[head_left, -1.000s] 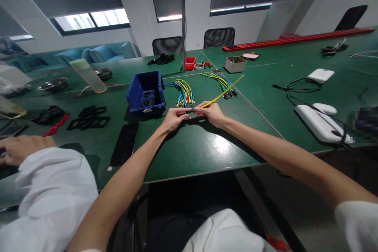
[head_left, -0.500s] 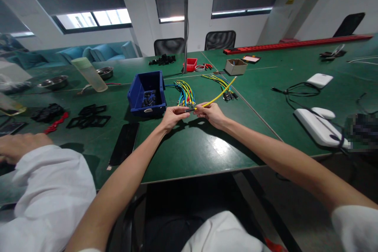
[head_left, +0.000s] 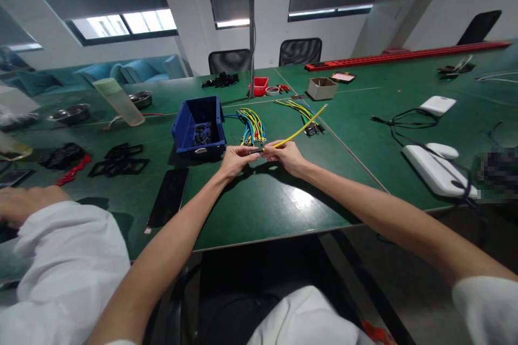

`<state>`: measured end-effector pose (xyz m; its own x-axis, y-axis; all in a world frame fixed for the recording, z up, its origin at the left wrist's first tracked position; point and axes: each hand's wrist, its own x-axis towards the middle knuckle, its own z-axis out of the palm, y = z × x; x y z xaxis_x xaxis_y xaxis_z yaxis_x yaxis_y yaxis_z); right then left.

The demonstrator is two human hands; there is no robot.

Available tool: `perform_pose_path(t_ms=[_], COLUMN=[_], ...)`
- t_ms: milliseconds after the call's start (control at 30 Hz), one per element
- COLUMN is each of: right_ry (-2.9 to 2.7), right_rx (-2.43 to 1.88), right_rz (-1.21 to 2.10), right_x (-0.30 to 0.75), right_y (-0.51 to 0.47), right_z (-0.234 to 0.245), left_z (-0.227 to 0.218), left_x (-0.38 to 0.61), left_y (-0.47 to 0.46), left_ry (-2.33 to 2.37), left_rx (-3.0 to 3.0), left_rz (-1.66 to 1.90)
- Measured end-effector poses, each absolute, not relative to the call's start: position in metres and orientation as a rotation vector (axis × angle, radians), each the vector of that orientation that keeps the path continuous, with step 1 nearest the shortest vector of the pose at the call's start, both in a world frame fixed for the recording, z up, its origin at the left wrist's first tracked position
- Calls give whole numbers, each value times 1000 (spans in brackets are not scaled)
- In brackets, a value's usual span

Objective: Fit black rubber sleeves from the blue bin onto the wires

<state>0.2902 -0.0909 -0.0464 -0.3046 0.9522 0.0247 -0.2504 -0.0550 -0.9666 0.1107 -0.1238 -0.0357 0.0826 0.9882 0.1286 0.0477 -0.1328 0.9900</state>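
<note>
Between finger and thumb, my left hand [head_left: 238, 161] pinches a short black sleeve [head_left: 256, 151]. My right hand [head_left: 288, 157] grips a yellow cable [head_left: 301, 129] close to the end that meets the black sleeve; the cable's other end points up and to the right. Both hands are close together, just above the table. Behind them lies a bundle of yellow, green and blue cables [head_left: 251, 125] with ring ends. A second cable bundle [head_left: 303, 113], with black ends, is further right. To the left stands a blue bin [head_left: 198, 126] with small black pieces inside.
A black phone [head_left: 168, 198] lies left of my left forearm. At far left is a co-worker's hand [head_left: 28, 205] in a white sleeve. A small cardboard box [head_left: 321, 88] and a red bin [head_left: 259, 86] stand behind. White devices with cords [head_left: 439, 172] lie at right.
The black sleeve and the yellow cable's end are closer together, and less of the sleeve shows between my hands. The whole view has shifted slightly.
</note>
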Motion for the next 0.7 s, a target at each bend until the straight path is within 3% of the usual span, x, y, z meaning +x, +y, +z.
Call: perform_pose_path(t_ms=[700], right_ry=[-1194], right_rx=[-843], right_rz=[1603], right_x=[284], right_y=[-85], right_z=[-49], left_z=[-41], left_x=[109], left_y=[-119], left_ry=[1074], left_rx=[1342], left_rz=[1241])
